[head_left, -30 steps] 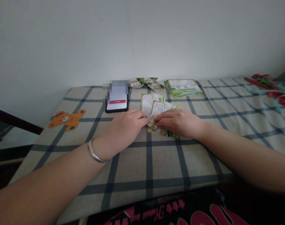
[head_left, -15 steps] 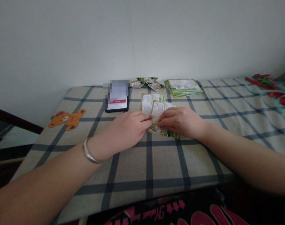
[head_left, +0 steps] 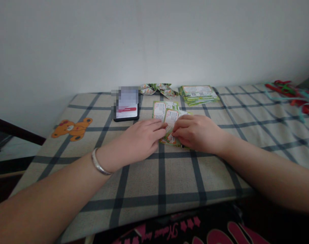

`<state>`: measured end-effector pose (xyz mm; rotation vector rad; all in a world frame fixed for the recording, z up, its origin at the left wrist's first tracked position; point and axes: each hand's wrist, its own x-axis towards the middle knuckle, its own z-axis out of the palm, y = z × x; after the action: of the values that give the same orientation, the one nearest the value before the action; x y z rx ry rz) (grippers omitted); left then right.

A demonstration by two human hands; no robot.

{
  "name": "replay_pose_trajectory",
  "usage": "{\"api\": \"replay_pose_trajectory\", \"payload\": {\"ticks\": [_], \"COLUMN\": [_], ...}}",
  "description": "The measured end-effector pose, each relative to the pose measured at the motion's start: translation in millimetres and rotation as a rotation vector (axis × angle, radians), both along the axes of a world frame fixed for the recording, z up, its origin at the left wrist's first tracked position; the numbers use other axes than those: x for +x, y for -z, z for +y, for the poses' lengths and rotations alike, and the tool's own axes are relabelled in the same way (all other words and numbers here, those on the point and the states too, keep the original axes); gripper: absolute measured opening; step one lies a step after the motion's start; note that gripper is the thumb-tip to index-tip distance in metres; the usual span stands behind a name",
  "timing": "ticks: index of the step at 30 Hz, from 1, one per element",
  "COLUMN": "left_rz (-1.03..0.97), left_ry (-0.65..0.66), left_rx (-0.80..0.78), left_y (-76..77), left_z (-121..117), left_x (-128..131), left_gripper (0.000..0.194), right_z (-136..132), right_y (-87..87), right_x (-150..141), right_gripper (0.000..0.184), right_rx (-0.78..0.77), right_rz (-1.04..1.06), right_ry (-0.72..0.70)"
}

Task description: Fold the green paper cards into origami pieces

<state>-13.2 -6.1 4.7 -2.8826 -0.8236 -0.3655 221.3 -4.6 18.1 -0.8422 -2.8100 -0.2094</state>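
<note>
Two overlapping green-and-white printed paper cards (head_left: 171, 117) lie on the checked cloth in front of me, partly covered by my hands. My left hand (head_left: 145, 137), with a silver bangle (head_left: 99, 162) at its wrist, presses its closed fingers on the left side of the top card. On the right side, my right hand (head_left: 196, 132) has its fingers curled and pinched at the same card. The card's lower part looks folded between the two hands. My fingers hide some of the crease.
A phone (head_left: 127, 108) with a lit screen lies behind my left hand. Folded paper pieces (head_left: 159, 89) and a stack of printed cards (head_left: 200, 95) sit along the wall. Tangled coloured ribbons (head_left: 293, 96) lie far right. A bear picture (head_left: 71, 129) is at left.
Both hands stay at the card. My right hand has shifted slightly, its fingers now a little lower, covering more of the card's bottom right. The fingertips have moved a little apart.
</note>
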Motion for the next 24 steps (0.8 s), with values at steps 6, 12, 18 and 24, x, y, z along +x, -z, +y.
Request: {"api": "replay_pose_trajectory", "payload": {"ticks": [6, 12, 18, 24], "left_rz": [-0.084, -0.098, -0.118, -0.178], "left_ry": [-0.001, -0.016, -0.062, -0.074], "left_rx": [-0.095, -0.183, -0.251, -0.228], "left_y": [0.8, -0.9, 3.4, 4.8], "left_z": [5.7, 9.1, 9.8, 9.2], "left_x": [-1.0, -1.5, -3.3, -3.5], "left_gripper": [0.025, 0.027, 0.033, 0.027], "right_z": [3.0, 4.3, 2.0, 4.1], "right_y": [-3.0, 0.3, 6.9, 13.4], "right_x": [4.4, 8.8, 3.8, -1.2], "right_gripper": [0.021, 0.02, 0.024, 0.024], "right_rx": [-0.134, -0.173, -0.057, 0.091], "right_rz": [0.058, 0.12, 0.086, 0.037], "right_ry": [0.027, 0.064, 0.094, -0.048]}}
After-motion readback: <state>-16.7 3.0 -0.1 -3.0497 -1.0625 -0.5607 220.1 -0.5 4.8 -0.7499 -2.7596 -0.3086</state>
